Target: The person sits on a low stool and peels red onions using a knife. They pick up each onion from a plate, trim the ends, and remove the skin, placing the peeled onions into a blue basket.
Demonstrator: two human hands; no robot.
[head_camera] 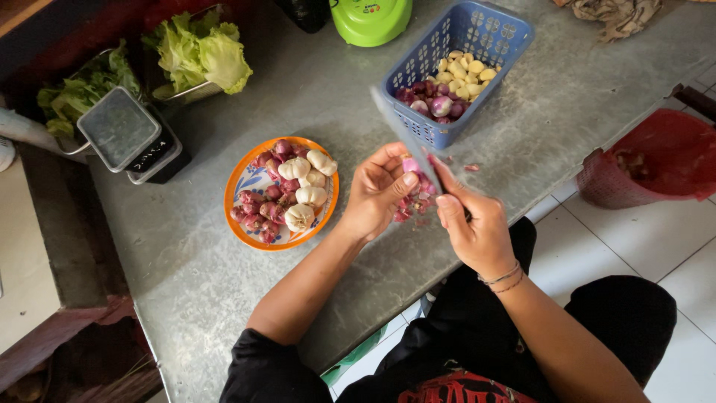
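The left hand (379,192) pinches a small pink-purple shallot (411,165), part peeled and glossy, just in front of the blue perforated plastic basket (507,39); the right hand (471,224) is clamped on a long grey-bladed knife (403,134) whose blade meets the shallot. Purple skin scraps (412,205) lie on the grey metal worktop (298,97) under the hands, nearer than the basket; the orange-rimmed plate (239,183) of unpeeled shallots and garlic bulbs sits to the basket's left.

black sleeves, thin bracelets (501,278) on wrist
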